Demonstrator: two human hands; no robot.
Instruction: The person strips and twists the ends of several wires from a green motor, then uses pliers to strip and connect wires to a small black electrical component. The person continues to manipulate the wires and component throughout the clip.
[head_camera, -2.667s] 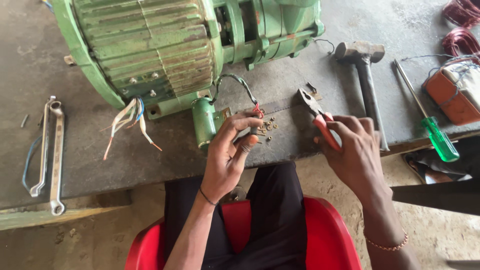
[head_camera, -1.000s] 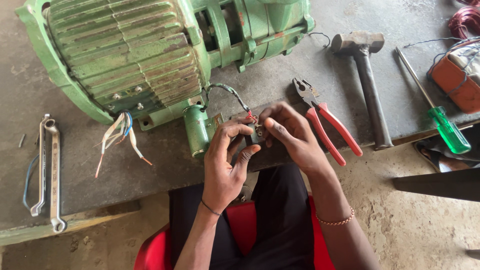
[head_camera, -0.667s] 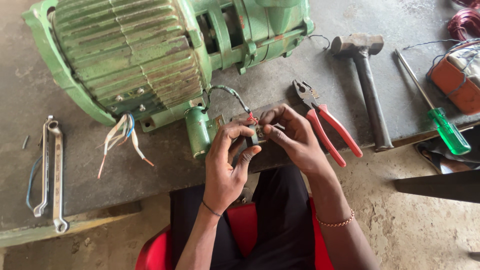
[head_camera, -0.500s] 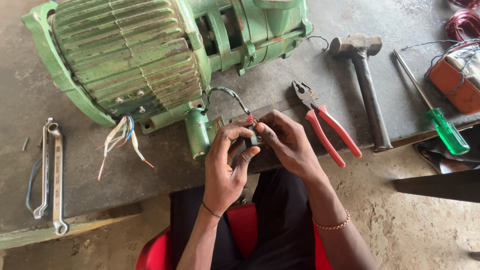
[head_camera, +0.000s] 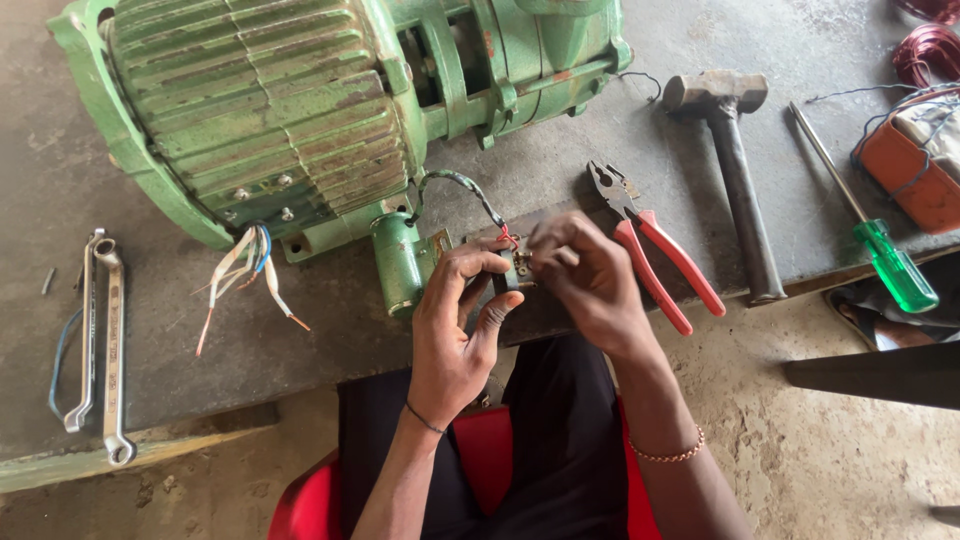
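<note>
Both hands meet at the near edge of the grey concrete tabletop (head_camera: 600, 180), just in front of a large green ribbed electric motor (head_camera: 270, 110). The left hand (head_camera: 455, 330) pinches a small metal terminal piece (head_camera: 518, 270) between thumb and forefinger — its grip is closed on that piece. The right hand (head_camera: 590, 280) curls over the same piece from the right, fingertips pressed against it; its grip is closed too, though whether it holds anything besides the piece cannot be told, as the fingers hide it.

A black insulated wire (head_camera: 460, 185) arcs from the motor down to the terminal piece, ending in a short red tip at the fingers. Just left of the hands stands a small green cylindrical part (head_camera: 400, 265), touching the motor's base.

A bundle of loose white, blue and copper-tipped wires (head_camera: 245, 275) hangs out of the motor's housing on the left. Farther left lie two steel spanners (head_camera: 100, 340), side by side. Right of the hands lie red-handled pliers (head_camera: 655, 255), jaws pointing far — then a dark iron hammer (head_camera: 735, 170) and a green-handled screwdriver (head_camera: 870, 235). At the far right edge sits an orange box (head_camera: 915, 160) with wire draped over it.

The person sits on a red plastic chair (head_camera: 480, 470).
</note>
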